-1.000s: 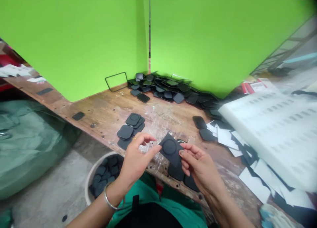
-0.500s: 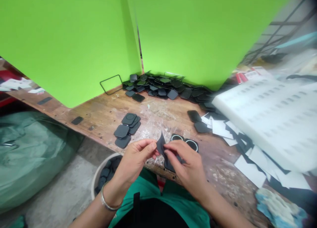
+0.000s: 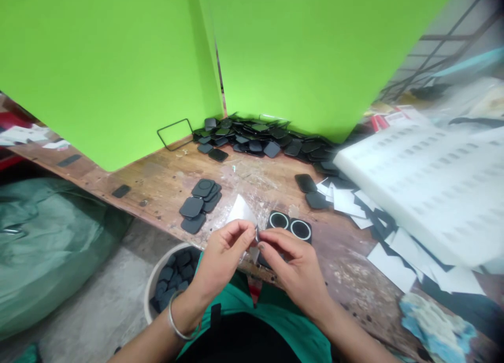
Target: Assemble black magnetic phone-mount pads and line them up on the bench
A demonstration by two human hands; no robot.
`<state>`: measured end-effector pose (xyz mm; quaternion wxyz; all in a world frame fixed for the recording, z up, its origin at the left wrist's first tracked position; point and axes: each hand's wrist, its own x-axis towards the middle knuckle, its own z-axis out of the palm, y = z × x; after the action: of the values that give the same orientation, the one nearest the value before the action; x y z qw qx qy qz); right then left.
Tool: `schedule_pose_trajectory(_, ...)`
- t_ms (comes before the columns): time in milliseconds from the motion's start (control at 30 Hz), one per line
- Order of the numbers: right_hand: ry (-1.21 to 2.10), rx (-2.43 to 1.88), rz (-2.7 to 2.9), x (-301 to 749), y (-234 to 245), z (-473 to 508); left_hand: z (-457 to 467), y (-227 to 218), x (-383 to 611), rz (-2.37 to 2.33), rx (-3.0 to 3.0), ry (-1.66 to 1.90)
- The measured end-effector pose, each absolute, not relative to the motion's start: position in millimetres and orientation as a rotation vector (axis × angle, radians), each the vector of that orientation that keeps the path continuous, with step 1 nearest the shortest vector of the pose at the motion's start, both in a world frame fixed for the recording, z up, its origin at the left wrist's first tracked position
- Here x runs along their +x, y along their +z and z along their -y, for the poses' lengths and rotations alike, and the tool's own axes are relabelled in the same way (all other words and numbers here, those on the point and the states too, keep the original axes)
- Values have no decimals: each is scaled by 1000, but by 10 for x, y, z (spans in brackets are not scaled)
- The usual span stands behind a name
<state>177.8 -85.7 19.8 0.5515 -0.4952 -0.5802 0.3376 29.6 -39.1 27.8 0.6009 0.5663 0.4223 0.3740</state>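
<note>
A thin sheet [image 3: 241, 210], white on the face toward me and dark along one edge, stands tilted between my hands above the table's front edge. My left hand [image 3: 226, 252] pinches it between thumb and fingers. At the dark edge, the fingertips of my right hand [image 3: 293, 258] are closed, almost touching the left ones. Just beyond my right hand lies a black piece with two white rings [image 3: 289, 226], partly covered by that hand. A small pile of black rounded-square pads [image 3: 192, 207] sits to the left of the sheet.
Green panels [image 3: 118, 74] stand behind a long heap of black pads [image 3: 255, 142]. At right are a white foam block [image 3: 413, 189], cut white and black sheets [image 3: 394, 266] and a stained cloth [image 3: 437, 326]. A bucket [image 3: 149, 289] of dark pads stands below the table's edge.
The sheet has turned in my fingers, from showing its dark face to showing its white one. Both hands stay close together, and the view has shifted slightly.
</note>
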Motion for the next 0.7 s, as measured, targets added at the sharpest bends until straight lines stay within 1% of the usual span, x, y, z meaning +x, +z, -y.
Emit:
schedule_pose_trajectory(200,795,-1152,1387,1745,201,850,464,311,316,-1056,1457,932)
schedule_pose_trajectory(367,891,-1208,1339,1744,240,838,443,264,271,-1007,1370,887)
schedule_pose_trajectory(533,1054,-1244,1212,1719,208,789,413,224,209,-976,1318,873)
schedule_pose_trajectory(600,998,-1247,1219,1713,169,773,407,222,195,-984,1318,907)
schedule_pose_trajectory(700,805,-1249,1329,1714,124,763,394,211,182,-939,1178,965)
